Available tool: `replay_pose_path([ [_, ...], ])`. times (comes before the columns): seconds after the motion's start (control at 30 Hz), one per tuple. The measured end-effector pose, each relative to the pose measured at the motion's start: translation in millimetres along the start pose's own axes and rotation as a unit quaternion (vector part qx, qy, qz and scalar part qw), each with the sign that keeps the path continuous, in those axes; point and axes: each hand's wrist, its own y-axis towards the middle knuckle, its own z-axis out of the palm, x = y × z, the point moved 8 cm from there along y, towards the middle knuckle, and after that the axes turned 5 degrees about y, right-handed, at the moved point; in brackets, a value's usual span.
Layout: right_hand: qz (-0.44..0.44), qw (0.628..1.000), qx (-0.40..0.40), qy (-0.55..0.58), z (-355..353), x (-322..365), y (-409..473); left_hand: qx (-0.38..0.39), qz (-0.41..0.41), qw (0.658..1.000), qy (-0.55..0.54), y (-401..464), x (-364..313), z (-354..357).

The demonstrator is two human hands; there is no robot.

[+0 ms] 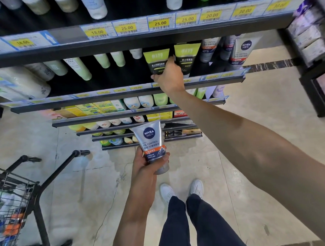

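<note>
My left hand (143, 166) grips a silver tube of men's face wash (151, 141) with a blue round logo, held upright with its cap down, in front of the low shelves. My right hand (169, 75) reaches up to the second shelf and grips a green-and-black tube (157, 62) standing there, fingers wrapped behind it and thumb at its lower left. A second green-and-black tube (186, 56) stands right beside it.
Black shop shelves (118, 91) hold many tubes and bottles, with yellow price tags (160, 23) along the edges. More silver tubes (243, 50) stand at the right. A wire shopping cart (17, 202) with goods is at the left. My feet (180, 190) stand on pale tile floor.
</note>
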Motion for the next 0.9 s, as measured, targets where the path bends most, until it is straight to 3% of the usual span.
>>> replay_pose_path([
  [0.3,-0.017,0.999,-0.007,-0.042,-9,-3,-12,0.012,0.020,1.000,0.009,0,-9,7],
  [0.5,-0.066,0.997,0.007,-0.043,-26,-18,-69,0.024,0.021,0.999,0.000,-4,-11,10],
  [0.67,-0.010,0.997,-0.026,-0.065,-87,-81,-102,0.040,0.005,0.999,-0.004,-4,-9,24],
  [0.9,0.032,0.992,-0.106,-0.067,-197,-150,-69,0.076,0.025,0.996,0.035,19,-17,98],
])
